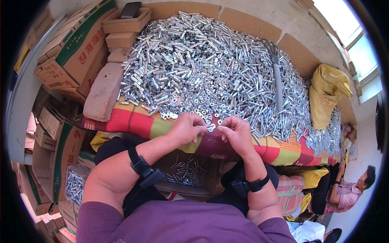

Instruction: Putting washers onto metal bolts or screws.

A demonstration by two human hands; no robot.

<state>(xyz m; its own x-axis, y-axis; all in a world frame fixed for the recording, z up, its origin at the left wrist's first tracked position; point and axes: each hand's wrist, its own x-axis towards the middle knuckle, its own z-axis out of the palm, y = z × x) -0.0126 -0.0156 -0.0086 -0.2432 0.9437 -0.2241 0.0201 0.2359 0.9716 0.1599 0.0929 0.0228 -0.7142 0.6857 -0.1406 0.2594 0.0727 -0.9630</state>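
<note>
1. Left hand (187, 128): grip pinched, apparently on a metal piece (208, 126), at the pile's near edge; fingertips presumably suit so small a part.
2. Right hand (238, 134): thumb and forefinger close together; whether anything is held, cannot tell.
3. Nuts (198, 97) lie ahead, conveniently near both hands.
4. Brick (104, 91) and cardboard (251, 22) flank the pile (178, 52), presumably containing it.

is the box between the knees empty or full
Neither, partly filled: loose metal bolts lie in the box, with bare bottom showing around them.
</note>
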